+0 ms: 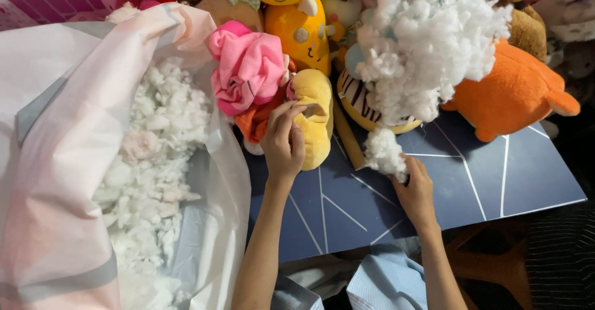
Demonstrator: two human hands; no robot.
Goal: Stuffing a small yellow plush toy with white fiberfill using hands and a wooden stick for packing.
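Two hands at my desk: left hand fingers grip the yellow plush toy, right hand fingers pinch white stuffing.

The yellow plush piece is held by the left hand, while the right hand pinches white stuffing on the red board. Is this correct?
Not quite. The head view shows the board is dark blue with thin white lines, not red. The rest holds: the left hand holds the yellow plush piece, and the right hand pinches a tuft of white stuffing.
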